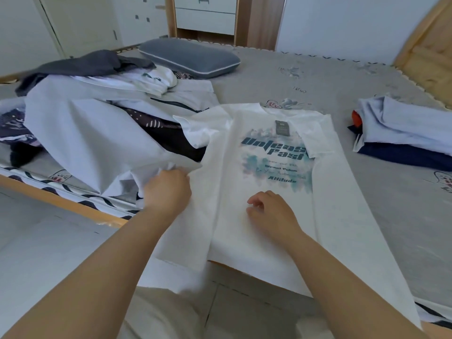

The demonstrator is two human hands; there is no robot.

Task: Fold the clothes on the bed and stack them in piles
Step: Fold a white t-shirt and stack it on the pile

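Note:
A white T-shirt (pixel 266 231) with a teal print lies front-up at the bed's near corner, its hem hanging over the edge. Its right side and sleeve are folded inward over the print. My left hand (pixel 167 189) grips the shirt's left edge near the sleeve. My right hand (pixel 271 209) rests on the lower middle of the shirt with fingers loosely curled, holding nothing. A heap of unfolded clothes (pixel 93 128) lies to the left. A small pile of folded clothes (pixel 403 135) sits at the right.
A grey pillow (pixel 188 57) lies at the head of the bed (pixel 367 192). The wooden bed frame (pixel 61 199) runs along the near left edge, with tiled floor below. White cabinets and drawers stand behind the bed.

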